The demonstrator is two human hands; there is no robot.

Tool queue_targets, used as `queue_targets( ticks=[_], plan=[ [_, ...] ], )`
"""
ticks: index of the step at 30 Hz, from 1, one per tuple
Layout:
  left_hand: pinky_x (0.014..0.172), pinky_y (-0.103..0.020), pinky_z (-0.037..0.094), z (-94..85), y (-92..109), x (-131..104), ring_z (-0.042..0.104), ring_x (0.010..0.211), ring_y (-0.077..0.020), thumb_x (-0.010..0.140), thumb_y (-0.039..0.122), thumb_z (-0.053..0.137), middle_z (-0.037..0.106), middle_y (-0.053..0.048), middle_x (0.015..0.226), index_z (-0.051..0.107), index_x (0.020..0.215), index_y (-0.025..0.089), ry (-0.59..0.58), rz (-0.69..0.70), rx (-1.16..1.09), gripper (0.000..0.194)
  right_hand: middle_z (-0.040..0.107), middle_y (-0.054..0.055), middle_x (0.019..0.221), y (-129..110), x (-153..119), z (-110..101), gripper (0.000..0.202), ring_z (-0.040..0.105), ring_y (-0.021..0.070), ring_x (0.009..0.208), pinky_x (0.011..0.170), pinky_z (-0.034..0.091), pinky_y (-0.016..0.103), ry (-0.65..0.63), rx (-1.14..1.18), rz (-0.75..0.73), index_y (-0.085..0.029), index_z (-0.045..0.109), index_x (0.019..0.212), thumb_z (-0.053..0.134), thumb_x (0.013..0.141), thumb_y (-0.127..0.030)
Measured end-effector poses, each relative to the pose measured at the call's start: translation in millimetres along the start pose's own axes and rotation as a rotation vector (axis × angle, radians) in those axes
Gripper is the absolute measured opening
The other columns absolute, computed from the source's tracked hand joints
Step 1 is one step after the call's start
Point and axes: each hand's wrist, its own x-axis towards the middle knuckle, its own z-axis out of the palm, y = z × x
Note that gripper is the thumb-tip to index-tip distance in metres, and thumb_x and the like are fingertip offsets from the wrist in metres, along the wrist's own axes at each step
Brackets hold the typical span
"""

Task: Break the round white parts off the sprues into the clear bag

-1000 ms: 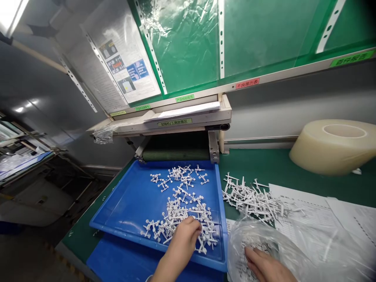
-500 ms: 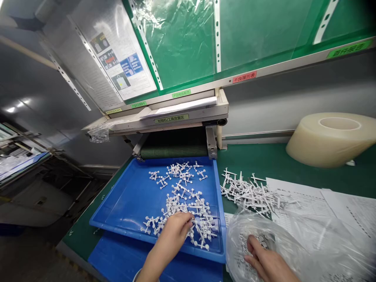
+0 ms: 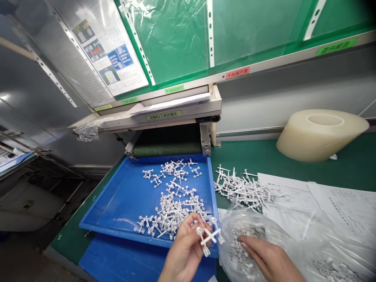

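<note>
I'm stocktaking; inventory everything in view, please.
Table: 1, green, underneath
Tray: 1, blue, centre
Panel: 1, blue, below tray
Branched pieces: many, white, in tray
Sticks: many, white, right of tray
Bag: 1+, clear, lower right
Small parts: many, greyish, in bag
Conveyor: 1, green, behind tray
Shelf: 1, cream, above conveyor
Board: 1, green, top
Papers: several, white, table, shelf, board
Tape roll: 1, yellowish, right
Left hand: 1, by tray, gripping piece
Right hand: 1, at bag
</note>
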Motion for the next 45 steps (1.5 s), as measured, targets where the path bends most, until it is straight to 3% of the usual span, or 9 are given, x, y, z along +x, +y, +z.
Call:
queue_targets(
  ticks=[4, 9, 12, 16, 18, 21, 25, 39, 45],
  plan=[
    [0.053, -0.012, 0.043, 7.7, -23.1, -2.6, 0.055, 0.051, -0.0036, 0.055, 0.019, 0.085, 0.064, 0.0, 0.064, 0.053, 0.072, 0.015, -0.047, -0.136, -0.163, 0.037, 0.069, 0.002, 0.066, -29.6, 0.6, -20.9, 0.032, 0.065, 0.0202, 0.06, 0.056, 0.049, 0.026, -0.017, 0.155, 0.15, -0.024, 0.063, 0.098, 0.036, 0.092, -0.04],
    [0.046, -0.011, 0.038, 8.7, -45.9, 0.3, 0.05, 0.044, -0.0028, 0.048, 0.025, 0.088, 0.058, 0.004, 0.056, 0.053, 0.069, 0.015, -0.037, -0.239, -0.131, 0.042, 0.057, -0.002, 0.061, -70.1, 17.3, -49.3, 0.038, 0.052, 0.013, 0.049, 0.05, 0.043, 0.024, -0.149, 0.801, 0.283, -0.021, 0.058, 0.086, 0.046, 0.083, -0.057],
    [0.049, -0.015, 0.038, 9.1, -51.8, 0.7, 0.05, 0.047, -0.0052, 0.052, 0.033, 0.086, 0.059, 0.002, 0.058, 0.055, 0.066, 0.015, -0.112, -0.124, -0.008, 0.038, 0.05, -0.005, 0.054, -77.2, 24.6, -54.6, 0.042, 0.041, 0.0071, 0.04, 0.043, 0.034, 0.02, -0.192, 0.988, 0.34, -0.018, 0.054, 0.07, 0.059, 0.074, -0.059],
    [0.065, -0.025, 0.042, 11.1, -47.3, -1.1, 0.055, 0.07, -0.0155, 0.065, 0.042, 0.077, 0.065, -0.007, 0.076, 0.069, 0.068, 0.015, -0.248, 0.311, 0.409, 0.028, 0.045, -0.008, 0.049, -79.1, 23.9, -54.8, 0.045, 0.037, 0.0038, 0.038, 0.041, 0.029, 0.017, -0.162, 1.041, 0.419, -0.017, 0.051, 0.065, 0.064, 0.07, -0.06],
    [0.064, -0.025, 0.04, 12.7, -43.9, -2.3, 0.053, 0.068, -0.0154, 0.067, 0.043, 0.075, 0.062, -0.007, 0.07, 0.073, 0.07, 0.017, -0.291, 0.391, 0.522, 0.026, 0.046, -0.008, 0.048, -80.3, 20.8, -55.1, 0.045, 0.038, 0.004, 0.038, 0.041, 0.029, 0.017, -0.163, 1.054, 0.428, -0.016, 0.052, 0.065, 0.065, 0.069, -0.059],
    [0.058, -0.023, 0.037, 15.1, -42.4, -4.3, 0.048, 0.058, -0.0121, 0.07, 0.043, 0.072, 0.058, -0.003, 0.06, 0.074, 0.069, 0.019, -0.333, 0.389, 0.485, 0.024, 0.051, -0.005, 0.048, -82.7, 15.7, -57.4, 0.043, 0.041, 0.0053, 0.039, 0.044, 0.033, 0.019, -0.189, 1.105, 0.413, -0.015, 0.057, 0.068, 0.059, 0.076, -0.057],
    [0.056, -0.023, 0.033, 17.9, -44.4, -7.6, 0.045, 0.056, -0.0122, 0.07, 0.043, 0.072, 0.058, -0.002, 0.056, 0.075, 0.068, 0.022, -0.296, 0.423, 0.405, 0.021, 0.059, -0.001, 0.058, -85.9, 12.1, -62.3, 0.041, 0.046, 0.0068, 0.042, 0.046, 0.033, 0.021, -0.198, 1.143, 0.435, -0.015, 0.061, 0.072, 0.057, 0.078, -0.056],
    [0.059, -0.025, 0.038, 16.9, -37.4, -8.3, 0.048, 0.057, -0.0144, 0.075, 0.042, 0.068, 0.061, -0.004, 0.058, 0.075, 0.071, 0.023, -0.327, 0.559, 0.617, 0.021, 0.055, -0.003, 0.054, -85.7, 11.1, -64.9, 0.041, 0.045, 0.0072, 0.043, 0.047, 0.033, 0.021, -0.239, 1.091, 0.444, -0.017, 0.054, 0.067, 0.056, 0.079, -0.056],
    [0.057, -0.027, 0.036, 21.5, -35.7, -11.6, 0.046, 0.055, -0.0146, 0.074, 0.046, 0.067, 0.06, -0.005, 0.056, 0.076, 0.069, 0.022, -0.315, 0.513, 0.604, 0.026, 0.055, -0.003, 0.054, -85.4, 10.3, -65.2, 0.041, 0.044, 0.0078, 0.043, 0.048, 0.034, 0.022, -0.247, 1.079, 0.433, -0.018, 0.055, 0.066, 0.053, 0.08, -0.057]
  ],
)
